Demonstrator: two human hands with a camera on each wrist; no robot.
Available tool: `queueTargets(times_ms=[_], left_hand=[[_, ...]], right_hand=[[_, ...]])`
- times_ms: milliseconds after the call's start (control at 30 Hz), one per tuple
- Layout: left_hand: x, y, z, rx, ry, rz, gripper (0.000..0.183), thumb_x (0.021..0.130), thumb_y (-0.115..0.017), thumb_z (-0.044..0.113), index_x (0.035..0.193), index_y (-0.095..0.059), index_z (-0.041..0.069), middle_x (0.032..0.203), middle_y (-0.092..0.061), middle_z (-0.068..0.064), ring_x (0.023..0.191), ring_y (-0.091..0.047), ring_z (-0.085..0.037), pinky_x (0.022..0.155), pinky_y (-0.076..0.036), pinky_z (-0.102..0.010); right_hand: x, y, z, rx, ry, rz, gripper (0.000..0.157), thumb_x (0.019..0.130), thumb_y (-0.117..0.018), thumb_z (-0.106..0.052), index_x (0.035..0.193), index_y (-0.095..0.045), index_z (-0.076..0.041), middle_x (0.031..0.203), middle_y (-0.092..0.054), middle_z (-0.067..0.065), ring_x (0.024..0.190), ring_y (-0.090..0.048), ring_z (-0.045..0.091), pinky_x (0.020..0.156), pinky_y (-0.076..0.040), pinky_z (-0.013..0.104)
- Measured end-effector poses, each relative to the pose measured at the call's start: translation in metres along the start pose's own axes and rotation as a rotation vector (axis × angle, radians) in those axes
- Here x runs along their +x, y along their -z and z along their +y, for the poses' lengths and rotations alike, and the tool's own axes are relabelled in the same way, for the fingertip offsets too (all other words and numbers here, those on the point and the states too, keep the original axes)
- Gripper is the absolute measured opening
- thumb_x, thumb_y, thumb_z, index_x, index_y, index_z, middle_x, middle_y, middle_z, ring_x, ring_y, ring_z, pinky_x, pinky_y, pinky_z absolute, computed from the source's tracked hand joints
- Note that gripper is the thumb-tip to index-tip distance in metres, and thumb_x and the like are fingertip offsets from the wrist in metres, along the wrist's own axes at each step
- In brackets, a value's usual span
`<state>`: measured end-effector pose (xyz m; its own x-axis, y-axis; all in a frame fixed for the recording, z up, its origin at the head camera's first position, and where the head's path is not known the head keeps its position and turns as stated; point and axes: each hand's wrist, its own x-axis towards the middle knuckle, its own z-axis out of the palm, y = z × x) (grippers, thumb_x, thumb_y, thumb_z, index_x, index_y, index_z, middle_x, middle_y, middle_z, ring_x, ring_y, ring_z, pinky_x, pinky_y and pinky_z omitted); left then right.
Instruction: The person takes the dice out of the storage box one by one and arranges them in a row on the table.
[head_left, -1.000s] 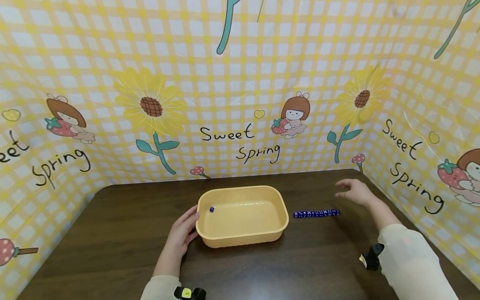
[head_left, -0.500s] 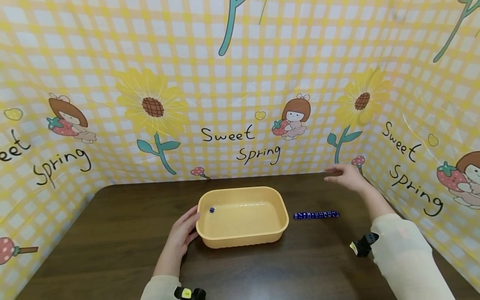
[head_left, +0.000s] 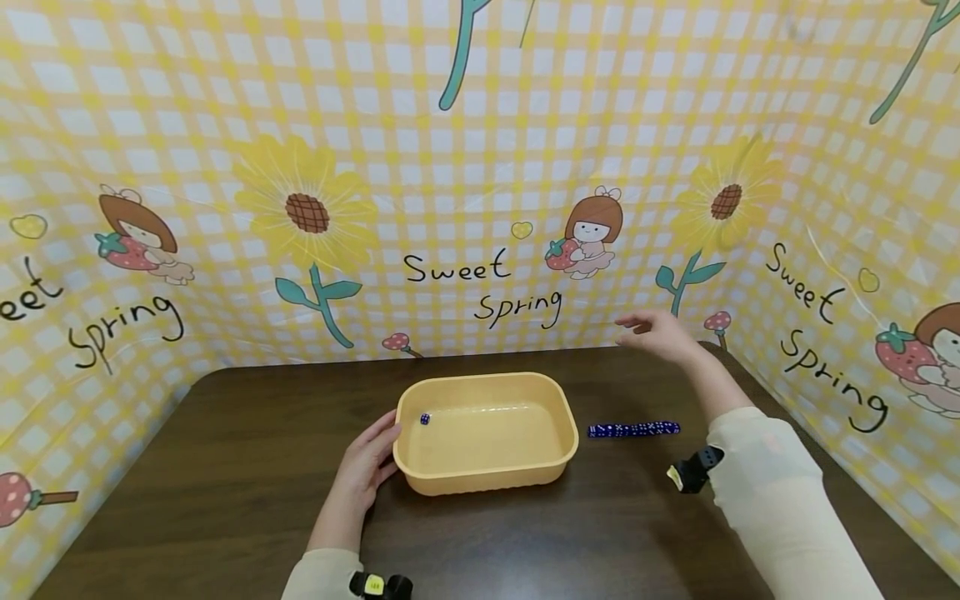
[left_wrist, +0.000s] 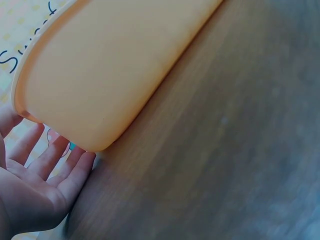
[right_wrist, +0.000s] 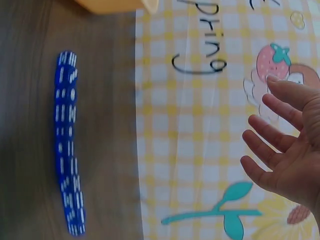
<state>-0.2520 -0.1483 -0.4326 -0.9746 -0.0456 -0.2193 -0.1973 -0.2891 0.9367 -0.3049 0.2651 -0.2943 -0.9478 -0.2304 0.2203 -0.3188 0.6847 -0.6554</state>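
Observation:
A yellow plastic basin (head_left: pixel 487 481) stands on the table, with one dark blue die (head_left: pixel 425 419) inside near its left end. My left hand (head_left: pixel 362 467) rests against the basin's left end; in the left wrist view its fingers (left_wrist: pixel 49 157) are extended along the outer wall. To the right of the basin, several dark blue dice with white pips form a tight row (head_left: pixel 633 429). My right hand (head_left: pixel 658 335) is raised behind and above that row, holding nothing. In the right wrist view its fingers (right_wrist: pixel 270 134) are spread and relaxed, apart from the row.
The dark wooden table (head_left: pixel 225 475) ends at a yellow checked cloth (head_left: pixel 450 208) printed with flowers and lettering, which rises behind it and at both sides. A black wrist camera (head_left: pixel 693 469) sits on the right sleeve, another camera (head_left: pixel 381 586) on the left.
My right hand has moved left and farther back, rising in the head view from right of the dice row to behind it. The left hand, basin and dice have stayed in place.

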Motion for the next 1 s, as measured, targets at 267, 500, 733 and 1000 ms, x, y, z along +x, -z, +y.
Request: queueTargets(times_ms=[267,500,733,1000], left_hand=[[-0.003,-0.002,0.001,-0.006,-0.002,0.009,0.050,0.082,-0.058,0.016,0.129,-0.041,0.007,0.119,-0.050,-0.008,0.101,-0.051,-0.019,0.074,-0.042,-0.034],[-0.004,0.001,-0.001,0.001,-0.054,-0.021,0.050,0.078,-0.062,0.022,0.125,-0.047,0.010,0.117,-0.052,-0.007,0.098,-0.053,-0.017,0.074,-0.042,-0.033],[-0.005,0.000,0.000,-0.024,-0.076,-0.053,0.047,0.079,-0.062,0.021,0.123,-0.049,0.012,0.114,-0.055,-0.004,0.096,-0.054,-0.015,0.072,-0.042,-0.033],[-0.003,-0.001,0.001,-0.002,-0.029,-0.006,0.051,0.080,-0.061,0.020,0.127,-0.044,0.008,0.120,-0.050,-0.008,0.100,-0.051,-0.018,0.074,-0.041,-0.033]], right_hand=[[0.016,-0.032,-0.013,0.119,0.020,-0.004,0.036,0.079,-0.061,-0.012,0.108,-0.054,0.008,0.109,-0.051,0.024,0.095,-0.049,0.033,0.075,-0.042,0.040],[0.025,-0.066,-0.027,0.257,0.045,-0.010,0.033,0.078,-0.062,-0.007,0.106,-0.056,0.008,0.105,-0.054,0.024,0.091,-0.052,0.032,0.076,-0.041,0.040],[0.031,-0.098,-0.047,0.359,0.049,-0.033,0.033,0.077,-0.064,-0.009,0.105,-0.057,0.006,0.106,-0.053,0.020,0.091,-0.053,0.029,0.076,-0.042,0.036],[0.035,-0.130,-0.063,0.457,0.064,-0.073,0.028,0.078,-0.063,-0.006,0.103,-0.058,0.007,0.099,-0.056,0.019,0.087,-0.055,0.023,0.075,-0.043,0.032]])
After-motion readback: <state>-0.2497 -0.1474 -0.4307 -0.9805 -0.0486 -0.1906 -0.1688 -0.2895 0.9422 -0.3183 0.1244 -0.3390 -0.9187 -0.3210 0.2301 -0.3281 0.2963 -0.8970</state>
